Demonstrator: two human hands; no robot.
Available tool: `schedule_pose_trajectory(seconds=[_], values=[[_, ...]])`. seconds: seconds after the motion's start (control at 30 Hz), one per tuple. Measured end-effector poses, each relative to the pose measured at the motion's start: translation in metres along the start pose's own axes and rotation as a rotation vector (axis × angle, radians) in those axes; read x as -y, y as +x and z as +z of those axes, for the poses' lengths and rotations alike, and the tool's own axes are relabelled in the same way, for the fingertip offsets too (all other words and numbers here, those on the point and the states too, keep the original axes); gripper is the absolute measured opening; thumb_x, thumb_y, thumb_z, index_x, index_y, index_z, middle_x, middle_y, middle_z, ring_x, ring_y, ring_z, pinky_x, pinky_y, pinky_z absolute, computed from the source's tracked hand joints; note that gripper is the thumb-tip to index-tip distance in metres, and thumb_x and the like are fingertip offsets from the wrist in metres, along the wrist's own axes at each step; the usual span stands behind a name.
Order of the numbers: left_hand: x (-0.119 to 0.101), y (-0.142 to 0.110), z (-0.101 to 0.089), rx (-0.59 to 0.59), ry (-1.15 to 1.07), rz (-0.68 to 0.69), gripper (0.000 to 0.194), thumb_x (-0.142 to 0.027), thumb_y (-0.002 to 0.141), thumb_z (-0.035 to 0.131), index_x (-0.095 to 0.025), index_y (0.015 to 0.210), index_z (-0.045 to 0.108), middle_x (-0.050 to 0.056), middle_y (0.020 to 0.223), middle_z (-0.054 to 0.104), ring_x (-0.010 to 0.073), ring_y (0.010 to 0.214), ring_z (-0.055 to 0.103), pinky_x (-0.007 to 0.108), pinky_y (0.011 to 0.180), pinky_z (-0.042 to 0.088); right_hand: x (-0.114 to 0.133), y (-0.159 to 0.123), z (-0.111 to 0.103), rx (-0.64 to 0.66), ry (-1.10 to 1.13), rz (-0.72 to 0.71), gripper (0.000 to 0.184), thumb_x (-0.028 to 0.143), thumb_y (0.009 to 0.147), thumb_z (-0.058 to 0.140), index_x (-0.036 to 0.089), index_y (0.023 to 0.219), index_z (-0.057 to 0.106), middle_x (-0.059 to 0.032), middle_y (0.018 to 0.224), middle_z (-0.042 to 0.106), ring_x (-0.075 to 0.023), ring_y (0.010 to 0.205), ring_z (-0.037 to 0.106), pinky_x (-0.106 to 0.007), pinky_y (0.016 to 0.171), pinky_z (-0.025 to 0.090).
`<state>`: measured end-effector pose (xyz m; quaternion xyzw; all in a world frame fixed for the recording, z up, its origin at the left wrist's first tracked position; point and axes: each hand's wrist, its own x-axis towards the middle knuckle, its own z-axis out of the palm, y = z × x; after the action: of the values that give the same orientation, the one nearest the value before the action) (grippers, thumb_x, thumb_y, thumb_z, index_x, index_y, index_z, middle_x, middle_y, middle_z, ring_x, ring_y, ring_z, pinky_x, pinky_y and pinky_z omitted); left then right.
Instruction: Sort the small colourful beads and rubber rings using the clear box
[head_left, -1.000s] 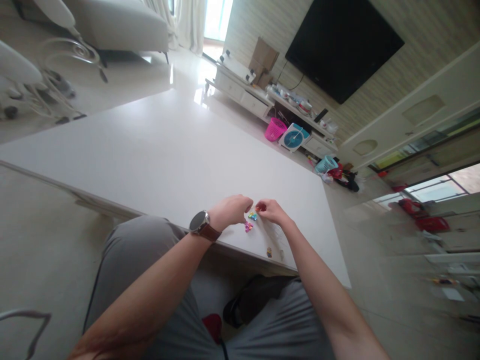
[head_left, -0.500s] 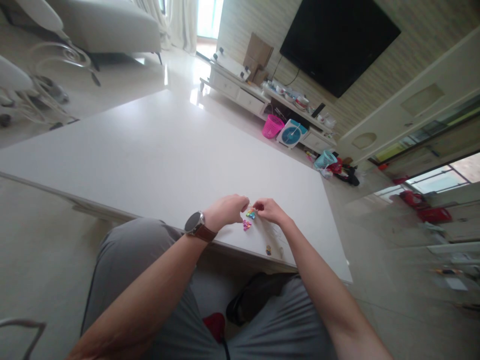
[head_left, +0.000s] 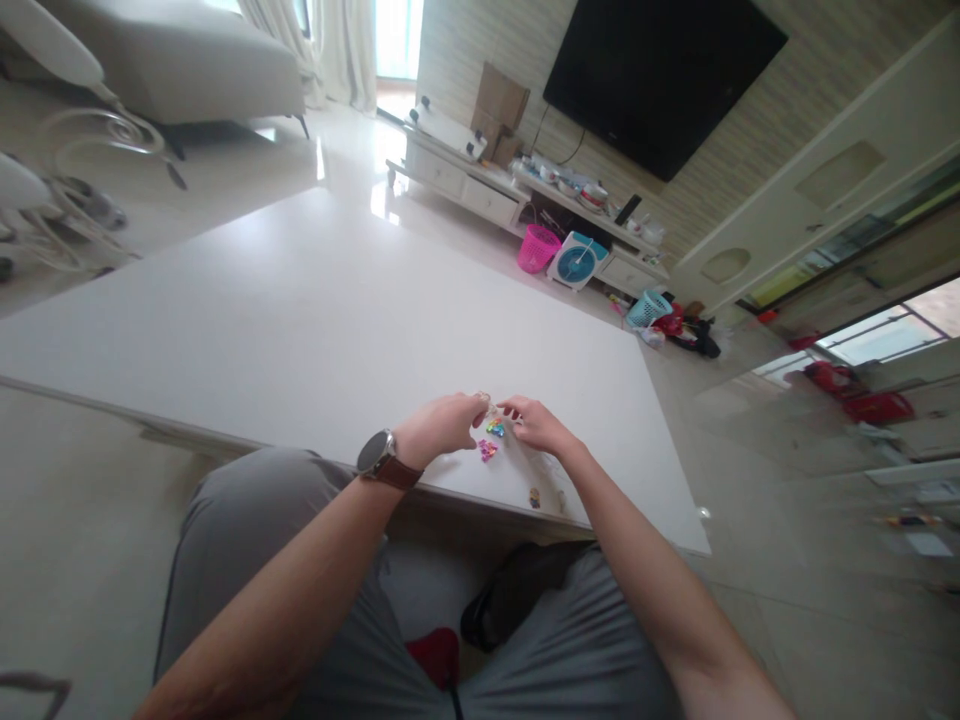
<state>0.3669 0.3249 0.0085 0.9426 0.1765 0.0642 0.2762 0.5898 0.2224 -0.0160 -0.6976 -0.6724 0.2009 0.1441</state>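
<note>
"Hands, quick: pose?"
"Left hand (head_left: pixel 442 425) palm down, wrist bent a bit, fingers curled inward, thumb lower and apart from them. Right hand (head_left: pixel 541 424) faces it, fingers bent, tips near the left's. Both low over the near edge of the white table (head_left: pixel 337 300)."
"Holding?"
"Small pale piece (head_left: pixel 486 402) shows at the left fingertips; can't tell if it's gripped. Right looks loosely curled; can't tell if it holds anything."
"Around them?"
"Multicoloured pile (head_left: pixel 496 428) on the table between the hands, pink pile (head_left: pixel 488 451) just nearer the edge. Small dark-and-yellow piece (head_left: pixel 535 497) nearer still, by the right forearm."
"In the way?"
"Fingers partly hide the pale piece. Watch (head_left: pixel 373 454) on left wrist. Beyond the table: pink basket (head_left: pixel 538 248), fan (head_left: pixel 577 262), light-blue basket (head_left: pixel 649 309)."
</note>
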Motion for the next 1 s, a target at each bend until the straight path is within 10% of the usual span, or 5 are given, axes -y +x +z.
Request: schedule_pose_trajectory(seconds=[0.37,0.63,1.0], values=[[-0.006,0.001,0.002,0.089,0.023,-0.056,0.018,-0.008,0.070,0.062,-0.020,0.083,0.061,0.002,0.078,0.064,0.0183,0.072,0.058,0.029,0.061,0.035,-0.047,-0.088,-0.077,-0.213,-0.186,0.239,0.026,0.009,0.084,0.056,0.016,0.103,0.072,-0.0064,0.099,0.072,-0.0180,0.087,0.065,-0.030,0.083,0.051],[-0.015,0.009,0.010,0.081,0.019,-0.032,0.012,-0.012,0.078,0.054,-0.020,0.085,0.061,0.002,0.079,0.065,0.0178,0.073,0.059,0.028,0.064,0.039,-0.053,-0.116,-0.057,-0.223,-0.077,0.312,0.018,0.021,0.087,0.063,0.017,0.102,0.072,-0.0074,0.104,0.073,-0.0193,0.094,0.067,-0.030,0.087,0.051],[-0.019,0.015,0.027,0.013,-0.027,0.014,0.010,-0.018,0.085,0.054,-0.019,0.094,0.059,0.004,0.095,0.065,0.0166,0.079,0.060,0.032,0.077,0.049,-0.052,-0.103,-0.020,0.068,-0.092,0.306,0.079,0.031,0.062,0.089,0.022,0.135,0.061,-0.0137,0.131,0.063,-0.0361,0.124,0.055,-0.043,0.101,0.047]])
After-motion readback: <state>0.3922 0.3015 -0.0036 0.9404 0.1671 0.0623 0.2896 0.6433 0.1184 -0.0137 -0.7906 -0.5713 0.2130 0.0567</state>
